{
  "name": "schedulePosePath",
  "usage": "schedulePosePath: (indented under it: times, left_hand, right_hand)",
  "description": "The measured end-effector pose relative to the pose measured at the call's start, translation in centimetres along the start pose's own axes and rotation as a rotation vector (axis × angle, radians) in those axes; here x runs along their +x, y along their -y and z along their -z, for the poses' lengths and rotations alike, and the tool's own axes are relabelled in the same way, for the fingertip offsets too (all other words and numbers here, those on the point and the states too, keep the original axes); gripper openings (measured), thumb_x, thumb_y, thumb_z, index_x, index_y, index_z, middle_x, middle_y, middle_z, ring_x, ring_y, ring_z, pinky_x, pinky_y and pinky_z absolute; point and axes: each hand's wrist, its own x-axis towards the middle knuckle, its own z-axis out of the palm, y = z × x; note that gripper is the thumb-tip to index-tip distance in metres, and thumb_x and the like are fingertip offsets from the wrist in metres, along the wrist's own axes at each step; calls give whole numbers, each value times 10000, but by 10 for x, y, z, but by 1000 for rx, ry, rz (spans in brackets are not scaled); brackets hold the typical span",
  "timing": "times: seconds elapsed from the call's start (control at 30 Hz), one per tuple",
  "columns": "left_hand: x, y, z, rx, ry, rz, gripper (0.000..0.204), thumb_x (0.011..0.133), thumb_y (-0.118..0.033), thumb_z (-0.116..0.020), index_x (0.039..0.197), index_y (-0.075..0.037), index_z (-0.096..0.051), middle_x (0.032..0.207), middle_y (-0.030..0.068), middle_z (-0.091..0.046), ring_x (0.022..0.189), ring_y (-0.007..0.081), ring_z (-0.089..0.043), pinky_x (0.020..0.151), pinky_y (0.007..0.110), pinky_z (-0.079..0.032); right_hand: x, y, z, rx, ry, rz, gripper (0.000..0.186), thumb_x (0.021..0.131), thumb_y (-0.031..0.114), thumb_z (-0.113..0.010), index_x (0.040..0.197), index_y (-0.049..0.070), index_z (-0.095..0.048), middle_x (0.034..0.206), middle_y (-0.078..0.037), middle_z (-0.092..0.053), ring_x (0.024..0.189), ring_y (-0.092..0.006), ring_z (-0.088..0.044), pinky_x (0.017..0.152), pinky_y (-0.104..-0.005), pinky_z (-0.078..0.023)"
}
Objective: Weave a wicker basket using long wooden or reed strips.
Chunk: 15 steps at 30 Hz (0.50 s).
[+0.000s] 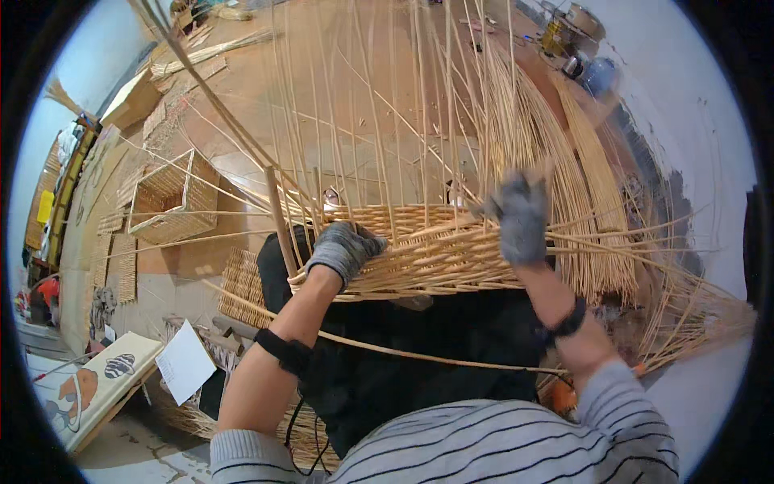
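A partly woven wicker basket (pixel 435 262) lies across the dark cloth on my lap, with long upright rods (pixel 387 145) rising from its weave. My left hand (pixel 347 252), in a grey knitted glove, is closed on the basket's upper edge near its left end, beside a thick wooden stick (pixel 281 222). Over the right end of the weave is my right hand (pixel 520 218), gloved too and smeared by motion. Its fingers are too blurred to show whether they hold a rod. Loose rod ends (pixel 613 246) stick out sideways past the right end.
A finished rectangular basket (pixel 173 198) stands on the floor at left, near flat woven panels (pixel 242 282). Bundles of long rods (pixel 528 129) lie at the right along the wall. White paper (pixel 185 362) and a patterned board (pixel 105 383) sit at lower left.
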Motion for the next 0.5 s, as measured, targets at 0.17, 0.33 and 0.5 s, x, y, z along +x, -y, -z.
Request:
schedulePosePath:
  times: [0.17, 0.33, 0.5]
  left_hand:
    - [0, -12, 2, -216, 57, 56, 618, 736, -614, -565, 905, -27, -665, 878, 151, -655, 835, 238, -625, 727, 361, -471]
    - [12, -18, -11, 148, -199, 188, 733, 695, -687, -536, 882, 11, -658, 878, 207, -645, 883, 304, -626, 748, 392, -463]
    - [-7, -38, 2, 165, -223, 336, 755, 622, -678, -625, 908, 20, -644, 892, 221, -639, 876, 340, -614, 751, 394, -464]
  right_hand:
    - [-25, -25, 39, 255, -280, -83, 141, 916, 222, -451, 821, 118, -445, 579, -42, -464, 523, -191, -474, 599, -425, -523]
    - [-3, -18, -30, -735, 113, 632, 135, 932, 255, -428, 875, 139, -466, 602, -6, -415, 527, -146, -466, 510, -342, -474]
    - [0, -15, -12, 256, -42, -309, 138, 878, 141, -494, 987, 123, -411, 648, -18, -468, 517, -176, -483, 478, -367, -469]
